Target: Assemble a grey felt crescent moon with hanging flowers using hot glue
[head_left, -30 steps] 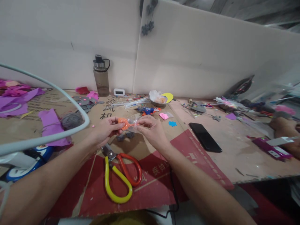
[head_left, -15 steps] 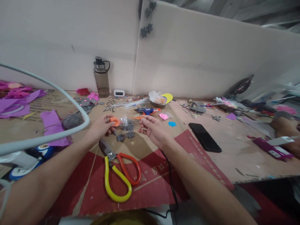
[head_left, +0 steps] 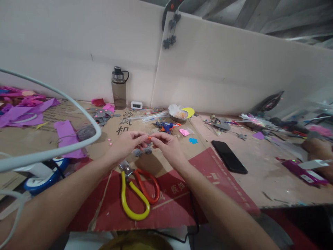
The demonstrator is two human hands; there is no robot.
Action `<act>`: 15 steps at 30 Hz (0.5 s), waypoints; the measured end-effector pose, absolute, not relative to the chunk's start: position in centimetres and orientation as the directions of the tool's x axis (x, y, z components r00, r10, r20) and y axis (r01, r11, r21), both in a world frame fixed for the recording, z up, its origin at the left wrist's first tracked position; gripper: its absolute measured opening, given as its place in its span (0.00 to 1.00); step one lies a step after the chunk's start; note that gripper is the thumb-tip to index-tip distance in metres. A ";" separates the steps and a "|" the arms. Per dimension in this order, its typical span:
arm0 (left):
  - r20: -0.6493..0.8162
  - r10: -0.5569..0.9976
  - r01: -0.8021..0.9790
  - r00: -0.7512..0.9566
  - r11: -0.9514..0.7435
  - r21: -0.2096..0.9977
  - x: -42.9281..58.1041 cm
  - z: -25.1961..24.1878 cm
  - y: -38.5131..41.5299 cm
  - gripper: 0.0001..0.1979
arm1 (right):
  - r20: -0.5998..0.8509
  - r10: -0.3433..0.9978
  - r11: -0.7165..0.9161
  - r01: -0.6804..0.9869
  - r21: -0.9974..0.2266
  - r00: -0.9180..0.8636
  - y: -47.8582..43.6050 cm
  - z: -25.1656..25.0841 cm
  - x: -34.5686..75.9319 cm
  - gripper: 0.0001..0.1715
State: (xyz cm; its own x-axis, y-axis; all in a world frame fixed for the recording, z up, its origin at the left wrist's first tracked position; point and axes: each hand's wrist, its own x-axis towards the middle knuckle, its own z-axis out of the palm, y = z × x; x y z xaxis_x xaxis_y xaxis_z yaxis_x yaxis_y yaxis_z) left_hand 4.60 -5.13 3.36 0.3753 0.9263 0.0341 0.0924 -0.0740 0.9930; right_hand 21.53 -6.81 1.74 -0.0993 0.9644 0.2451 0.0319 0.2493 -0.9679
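Note:
My left hand [head_left: 131,143] and my right hand [head_left: 170,147] meet fingertip to fingertip above the cardboard. Both pinch a small orange piece [head_left: 149,138], mostly covered by the fingers, so its shape and material are unclear. Under the hands lie fuzzy grey pieces [head_left: 137,152], partly hidden. Nearer to me rest large scissors [head_left: 124,191] with one yellow and one red handle, their blades partly behind my left wrist. Just beyond my right hand are a blue glue gun [head_left: 166,127], a small bag of pink bits [head_left: 184,132] and a blue flower-shaped cutout [head_left: 193,140].
A white curved tube [head_left: 62,150] arches in from the left, close to my left forearm. A bottle [head_left: 119,93], a small digital clock [head_left: 136,105] and a metal bowl [head_left: 177,118] stand along the wall. Right: a black phone [head_left: 229,156], a purple device [head_left: 303,172], another person's hand [head_left: 321,149].
My hands were apart, with orange material at the left fingers and an orange strip by the right. They have come together at the fingertips. The camera view has shifted slightly.

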 end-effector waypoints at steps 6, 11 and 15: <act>-0.047 0.927 0.006 0.372 0.048 0.999 4.2 2.8 -4.9 0.13 | 0.500 0.863 0.499 0.272 -0.823 -0.071 -7.4 1.5 21.3 0.07; -0.091 0.925 -0.077 0.368 0.128 0.989 4.3 3.0 -5.0 0.09 | 0.512 0.858 0.508 0.240 -0.828 -0.050 -7.4 1.3 21.0 0.13; -0.091 0.921 -0.121 0.379 0.147 0.982 4.4 2.9 -5.0 0.09 | 0.500 0.861 0.507 0.229 -0.831 -0.092 -7.2 1.3 21.0 0.14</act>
State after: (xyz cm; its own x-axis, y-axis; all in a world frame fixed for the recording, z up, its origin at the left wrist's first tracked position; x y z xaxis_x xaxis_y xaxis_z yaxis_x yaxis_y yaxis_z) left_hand 4.35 -4.97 2.90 0.3789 0.9209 -0.0913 -0.1213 0.1472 0.9816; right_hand 21.04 -7.25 1.31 -0.0917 0.8612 0.4999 0.2289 0.5068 -0.8311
